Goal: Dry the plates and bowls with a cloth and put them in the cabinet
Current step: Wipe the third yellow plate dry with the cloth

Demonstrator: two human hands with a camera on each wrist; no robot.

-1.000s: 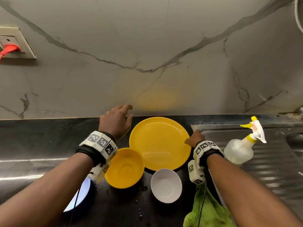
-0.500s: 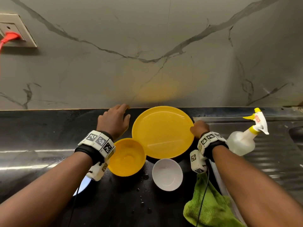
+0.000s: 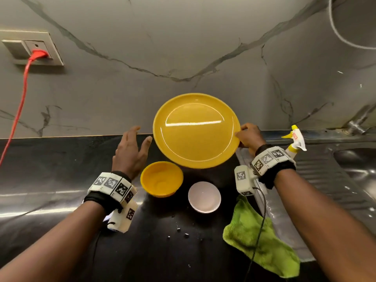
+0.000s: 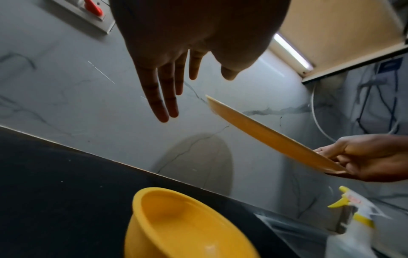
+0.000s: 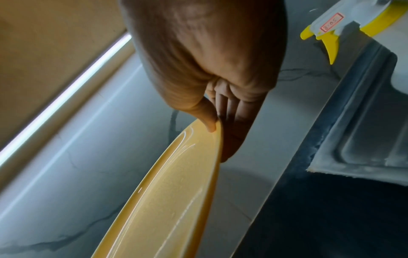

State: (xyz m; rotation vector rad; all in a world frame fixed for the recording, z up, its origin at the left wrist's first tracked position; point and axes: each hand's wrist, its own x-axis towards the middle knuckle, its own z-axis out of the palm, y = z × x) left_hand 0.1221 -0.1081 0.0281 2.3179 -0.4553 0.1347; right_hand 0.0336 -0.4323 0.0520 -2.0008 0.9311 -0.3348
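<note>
Counter: black counter (image 3: 50,163), marble wall behind, sink at 3 o'clock.
Plate: yellow plate (image 3: 195,131) lifted, tilted, wet sheen.
Right hand (image 3: 249,137): pinches rim at 3 o'clock only.
Left hand (image 3: 130,151): fingers spread, empty, just beside the plate.
Risk: one-edge pinch on slick rim may slip; plate could drop onto yellow bowl (image 3: 161,179) or white bowl (image 3: 204,197).
Cloth: green cloth (image 3: 258,241) unused at 5 o'clock.

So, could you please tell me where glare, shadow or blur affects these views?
Head view: a bright glare streak crosses the yellow plate. Left wrist view: the plate's oval shadow falls on the wall; the spray bottle is blurred. Right wrist view: the plate's near rim is soft.
</note>
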